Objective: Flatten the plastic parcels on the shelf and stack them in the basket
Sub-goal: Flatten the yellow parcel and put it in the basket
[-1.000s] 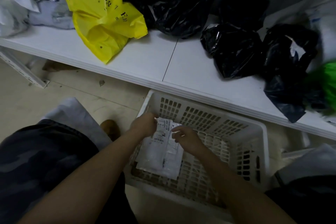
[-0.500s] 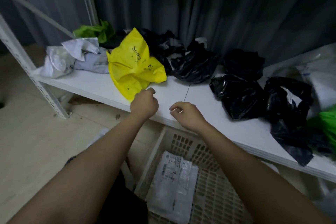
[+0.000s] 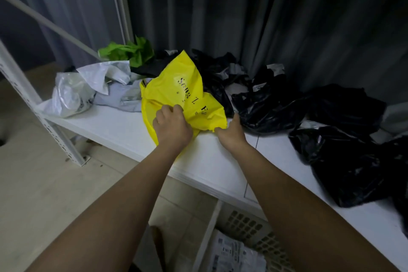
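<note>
A: Item one, the yellow parcel [image 3: 183, 97]. We log it crumpled, black lettering on its face, lying on the white shelf [image 3: 123, 126] toward the front edge, between the pale bags and the black ones.

B: And we have both hands on it. Our left hand [image 3: 172, 127] has its fingers curled into the plastic at the parcel's lower left, bunching a fold. Our right hand [image 3: 231, 133] pinches the parcel's lower right corner, thumb raised beside the nearest black bag.

A: Item two, the black parcels [image 3: 273, 106]. We count several, all crumpled, heaped from behind the yellow one along the shelf to its right end; one large black bag [image 3: 348, 161] lies nearest the front on the right.

B: Item three, at the left end: a clear-and-white parcel [image 3: 70, 95] at the shelf's corner, a grey parcel [image 3: 119, 97] just beside it touching the yellow one, and a green parcel [image 3: 132, 52] behind them against the curtain [image 3: 265, 17].

A: Item four, the basket [image 3: 247, 225]. We see it on the floor below the shelf's front edge, white, with slotted walls, partly cut off by the frame.

B: Inside it we log one flat white parcel [image 3: 236, 256] with printed labels, lying on the bottom. Our right forearm hides part of the basket.

A: Item five, the shelf's white perforated upright [image 3: 50, 130], standing on the pale floor at the left.
</note>
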Available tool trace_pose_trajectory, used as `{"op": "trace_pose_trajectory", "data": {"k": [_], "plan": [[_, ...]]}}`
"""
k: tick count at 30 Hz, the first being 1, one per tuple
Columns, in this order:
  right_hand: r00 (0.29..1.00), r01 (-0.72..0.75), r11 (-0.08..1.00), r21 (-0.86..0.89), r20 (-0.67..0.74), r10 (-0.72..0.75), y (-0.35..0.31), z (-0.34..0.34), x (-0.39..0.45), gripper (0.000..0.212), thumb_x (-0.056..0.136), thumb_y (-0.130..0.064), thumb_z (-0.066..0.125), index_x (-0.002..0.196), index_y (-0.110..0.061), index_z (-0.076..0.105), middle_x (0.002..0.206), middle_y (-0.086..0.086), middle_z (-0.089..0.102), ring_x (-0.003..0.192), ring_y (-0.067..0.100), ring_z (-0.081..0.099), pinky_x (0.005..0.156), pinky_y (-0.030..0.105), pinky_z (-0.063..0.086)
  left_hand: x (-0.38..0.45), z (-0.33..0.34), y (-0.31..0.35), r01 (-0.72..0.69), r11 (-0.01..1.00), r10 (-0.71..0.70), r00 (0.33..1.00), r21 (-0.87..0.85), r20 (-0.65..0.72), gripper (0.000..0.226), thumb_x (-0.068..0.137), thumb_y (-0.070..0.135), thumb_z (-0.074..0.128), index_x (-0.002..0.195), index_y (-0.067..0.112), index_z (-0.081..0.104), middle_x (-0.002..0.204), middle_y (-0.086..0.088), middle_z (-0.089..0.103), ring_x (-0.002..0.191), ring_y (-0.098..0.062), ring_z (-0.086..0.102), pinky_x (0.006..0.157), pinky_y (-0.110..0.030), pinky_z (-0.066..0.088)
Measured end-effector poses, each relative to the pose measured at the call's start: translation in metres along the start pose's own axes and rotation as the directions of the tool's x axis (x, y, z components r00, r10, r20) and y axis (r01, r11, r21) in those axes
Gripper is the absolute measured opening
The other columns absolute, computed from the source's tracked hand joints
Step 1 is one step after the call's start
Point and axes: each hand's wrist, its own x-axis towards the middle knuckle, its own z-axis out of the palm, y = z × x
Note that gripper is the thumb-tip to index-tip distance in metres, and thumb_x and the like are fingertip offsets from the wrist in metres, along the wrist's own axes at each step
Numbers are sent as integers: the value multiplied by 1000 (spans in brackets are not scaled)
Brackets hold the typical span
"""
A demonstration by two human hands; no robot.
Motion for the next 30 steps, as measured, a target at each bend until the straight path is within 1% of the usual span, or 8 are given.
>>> {"op": "trace_pose_trajectory", "data": {"k": [3,5,7,12,17,22,26,30], "plan": [[998,21,990,136,-54,-14,3,8,7,39,84,-3,62,122,-6,54,118,17,61,111,32,57,78,30,42,2,2,-2,1,1000,-1,1000,-16,-2,36,92,21,43,118,-1,52,118,-26,47,113,-40,42,85,-45,36],[995,53,975,214,-96,-33,3,5,1,15,82,-2,65,88,-13,57,92,11,66,92,29,62,75,33,46,-1,-4,-2,15,996,-17,1000,-82,-18,36,93,24,42,119,0,50,120,-24,46,114,-39,40,83,-46,37],[993,74,957,282,-104,-46,2,-3,-10,22,83,-6,69,82,-19,51,79,-4,59,77,17,57,68,29,44,-10,-12,1,-9,988,4,999,-153,-31,32,95,22,46,120,2,48,122,-23,44,115,-38,39,81,-47,38],[985,124,921,370,-157,-70,-3,-41,-46,16,88,-8,62,87,-20,51,79,1,60,70,16,56,64,30,45,-45,-35,18,-111,948,108,994,-297,-28,27,97,23,48,114,3,45,115,-20,48,107,-39,45,77,-45,38],[981,164,879,448,-172,-96,-7,-87,-84,22,93,-13,61,114,-13,53,108,8,65,97,22,64,85,42,54,-91,-58,54,-205,878,219,976,-432,-16,31,98,31,48,116,6,47,113,-12,51,101,-30,50,74,-39,38],[934,209,877,433,-355,-47,2,-132,-115,10,96,-13,54,105,-17,57,109,9,66,99,26,63,91,49,52,-120,-76,87,-269,723,317,947,-636,-40,22,100,38,41,92,20,48,91,6,51,88,-19,51,70,-34,39],[891,266,840,473,-452,-27,-1,-171,-139,9,97,-13,52,100,-19,59,112,13,65,94,23,61,85,43,50,-119,-85,94,-198,775,155,980,-600,-124,25,99,31,47,111,12,55,111,-8,52,108,-30,50,93,-40,40],[882,268,854,446,-470,-31,-3,-201,-159,15,97,-15,52,89,-26,57,109,10,66,95,26,62,85,43,50,-117,-95,97,37,789,10,997,-614,73,67,94,41,53,146,8,26,149,-18,27,137,-34,25,111,-43,21]]}}
